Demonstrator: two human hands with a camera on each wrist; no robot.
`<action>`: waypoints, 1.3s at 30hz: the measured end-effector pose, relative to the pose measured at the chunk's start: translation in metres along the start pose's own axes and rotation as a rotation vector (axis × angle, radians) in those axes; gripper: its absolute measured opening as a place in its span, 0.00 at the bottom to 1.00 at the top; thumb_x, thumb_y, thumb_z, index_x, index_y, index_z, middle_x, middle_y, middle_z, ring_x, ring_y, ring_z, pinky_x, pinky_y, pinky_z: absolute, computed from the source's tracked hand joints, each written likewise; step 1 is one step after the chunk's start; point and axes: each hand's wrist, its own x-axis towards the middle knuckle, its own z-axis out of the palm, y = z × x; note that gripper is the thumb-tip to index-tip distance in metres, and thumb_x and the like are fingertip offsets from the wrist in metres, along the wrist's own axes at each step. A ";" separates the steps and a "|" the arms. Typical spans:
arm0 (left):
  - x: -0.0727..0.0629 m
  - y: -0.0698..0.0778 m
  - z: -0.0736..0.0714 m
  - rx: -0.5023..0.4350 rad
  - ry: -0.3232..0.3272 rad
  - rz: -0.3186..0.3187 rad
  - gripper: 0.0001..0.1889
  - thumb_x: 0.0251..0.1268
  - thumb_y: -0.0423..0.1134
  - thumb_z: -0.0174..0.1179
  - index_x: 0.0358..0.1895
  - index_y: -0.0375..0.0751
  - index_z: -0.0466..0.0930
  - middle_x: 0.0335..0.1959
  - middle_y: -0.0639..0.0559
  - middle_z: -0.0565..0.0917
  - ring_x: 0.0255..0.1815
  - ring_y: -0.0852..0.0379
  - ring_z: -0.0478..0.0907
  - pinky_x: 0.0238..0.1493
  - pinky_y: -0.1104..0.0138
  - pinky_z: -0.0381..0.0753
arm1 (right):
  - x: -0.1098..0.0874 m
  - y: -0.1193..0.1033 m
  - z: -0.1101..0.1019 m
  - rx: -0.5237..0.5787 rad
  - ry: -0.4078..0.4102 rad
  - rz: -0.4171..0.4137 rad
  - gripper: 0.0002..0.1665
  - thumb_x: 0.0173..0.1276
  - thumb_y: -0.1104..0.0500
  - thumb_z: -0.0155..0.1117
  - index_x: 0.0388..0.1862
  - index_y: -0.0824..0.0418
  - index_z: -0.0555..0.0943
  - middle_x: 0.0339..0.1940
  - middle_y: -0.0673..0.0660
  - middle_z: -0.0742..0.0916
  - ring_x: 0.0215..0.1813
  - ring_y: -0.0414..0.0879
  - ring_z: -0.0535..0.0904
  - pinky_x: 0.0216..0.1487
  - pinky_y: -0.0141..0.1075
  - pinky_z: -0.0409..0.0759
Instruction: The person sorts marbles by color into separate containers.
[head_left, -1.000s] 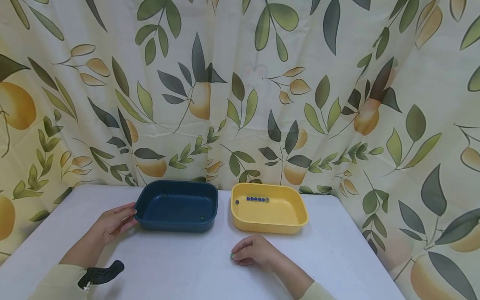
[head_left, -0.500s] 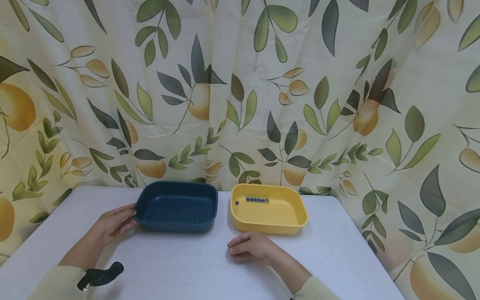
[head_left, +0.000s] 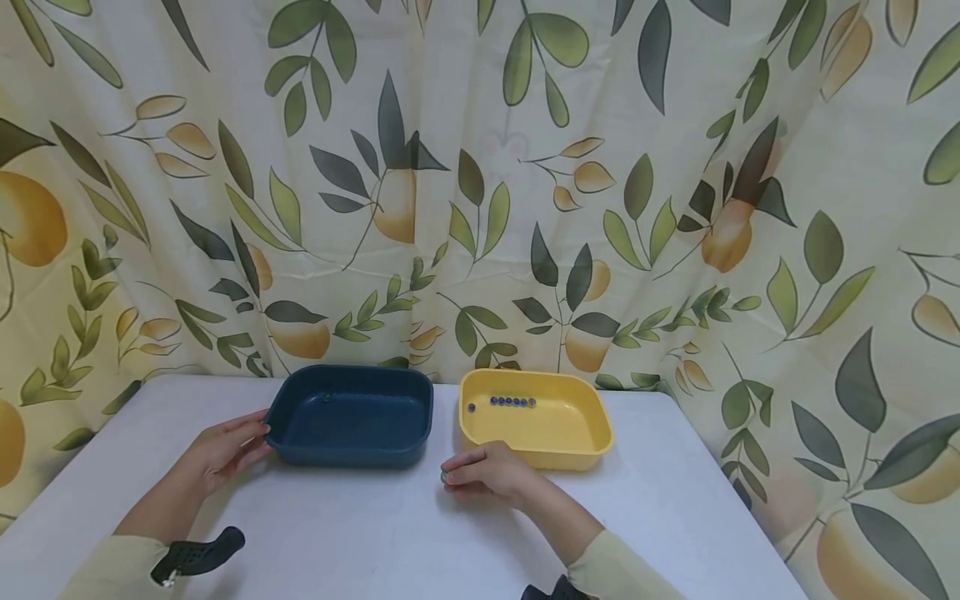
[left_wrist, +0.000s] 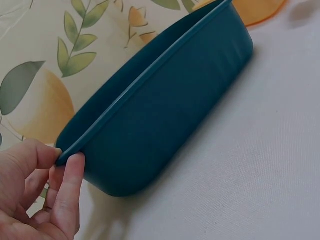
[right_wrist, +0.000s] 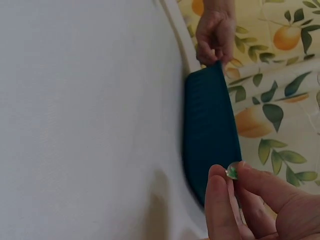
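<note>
My left hand [head_left: 225, 450] pinches the left rim of a dark blue plastic tray [head_left: 348, 457] between thumb and fingers; the left wrist view shows the hold at the tray's corner [left_wrist: 120, 165]. My right hand [head_left: 491, 475] holds a clear marble with green inside [right_wrist: 233, 171] between thumb and fingertips, above the table just in front of the gap between the trays. Inside the blue tray lies one green marble [head_left: 326, 397] near the back left. A yellow tray [head_left: 570, 458] stands to the right, holding a row of several blue marbles [head_left: 513, 402] and one separate blue marble [head_left: 471, 407].
Both trays stand on a white-covered table [head_left: 337, 533], close to its back edge. Behind it hangs a curtain [head_left: 480, 183] printed with fruit and leaves. Dark straps [head_left: 198, 557] show at both wrists.
The right hand has moved left and farther from me with its marble. A second green marble in the blue tray rolled left along the front and is now out of sight. The left hand keeps its place.
</note>
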 end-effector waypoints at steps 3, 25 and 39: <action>0.000 0.000 0.000 0.002 0.000 0.002 0.12 0.71 0.30 0.57 0.38 0.53 0.88 0.33 0.61 0.84 0.35 0.65 0.83 0.46 0.69 0.86 | 0.002 -0.004 0.002 -0.002 0.003 -0.010 0.17 0.65 0.67 0.67 0.52 0.73 0.82 0.42 0.61 0.90 0.42 0.46 0.87 0.50 0.39 0.87; 0.000 0.000 -0.001 -0.006 0.004 -0.004 0.13 0.70 0.30 0.57 0.36 0.53 0.88 0.32 0.61 0.84 0.34 0.65 0.82 0.47 0.68 0.86 | 0.026 -0.038 0.012 -0.010 0.031 -0.007 0.15 0.65 0.67 0.68 0.50 0.70 0.84 0.41 0.63 0.90 0.44 0.51 0.88 0.48 0.37 0.87; 0.001 -0.001 -0.001 0.008 0.007 -0.001 0.12 0.69 0.30 0.58 0.39 0.52 0.88 0.33 0.60 0.84 0.35 0.64 0.83 0.46 0.68 0.86 | 0.043 -0.047 0.012 0.135 0.081 0.055 0.18 0.67 0.67 0.65 0.55 0.73 0.81 0.40 0.62 0.90 0.41 0.48 0.88 0.58 0.41 0.82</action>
